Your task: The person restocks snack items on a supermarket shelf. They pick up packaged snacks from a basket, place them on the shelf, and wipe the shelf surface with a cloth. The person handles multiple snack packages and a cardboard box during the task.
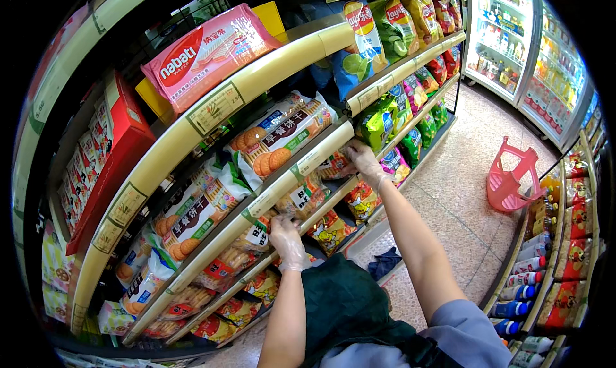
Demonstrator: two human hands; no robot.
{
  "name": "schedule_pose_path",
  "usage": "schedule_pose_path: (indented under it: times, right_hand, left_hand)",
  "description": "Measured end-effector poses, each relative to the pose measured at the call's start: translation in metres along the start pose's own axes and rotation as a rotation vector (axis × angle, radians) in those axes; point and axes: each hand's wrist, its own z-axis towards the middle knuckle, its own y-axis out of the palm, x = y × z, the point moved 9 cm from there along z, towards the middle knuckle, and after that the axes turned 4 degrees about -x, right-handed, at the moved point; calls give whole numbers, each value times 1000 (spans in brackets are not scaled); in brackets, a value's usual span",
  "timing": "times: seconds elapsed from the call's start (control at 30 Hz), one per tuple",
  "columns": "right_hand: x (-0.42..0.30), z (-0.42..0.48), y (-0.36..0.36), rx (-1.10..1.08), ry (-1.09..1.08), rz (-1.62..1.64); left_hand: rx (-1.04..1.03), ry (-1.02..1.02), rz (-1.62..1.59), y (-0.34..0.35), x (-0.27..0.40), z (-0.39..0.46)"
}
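My left hand, in a clear plastic glove, is at a low shelf of bagged snacks. Its fingers touch the edge of a clear bag of crackers with a white label; whether they grip it is hidden. Just beyond lies another cracker bag. My right hand, gloved the same way, reaches to the shelf's far end. Its fingers are at the side of a clear snack bag with a red and black label, and the fingertips are partly hidden.
Breakfast biscuit packs fill the shelf above, under a pink Nabati wafer pack. Lay's chip bags hang over the far end. A dark cloth lies on the lowest ledge. On the floor stands a pink basket, near lit drink coolers.
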Motion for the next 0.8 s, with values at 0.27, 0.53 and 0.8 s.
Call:
schedule_pose_path:
  times: [0.27,0.53,0.8]
  right_hand:
    - [-29,-10,-2,-178,59,-167]
    - [-26,-8,-7,-291,40,-65]
    - [-32,-17,13,-144,17,156]
  left_hand:
    - [-9,-31,-13,-4,-1,1]
    - [-41,-80,-31,2,1,-2]
    - [6,221,122,12,56,-42]
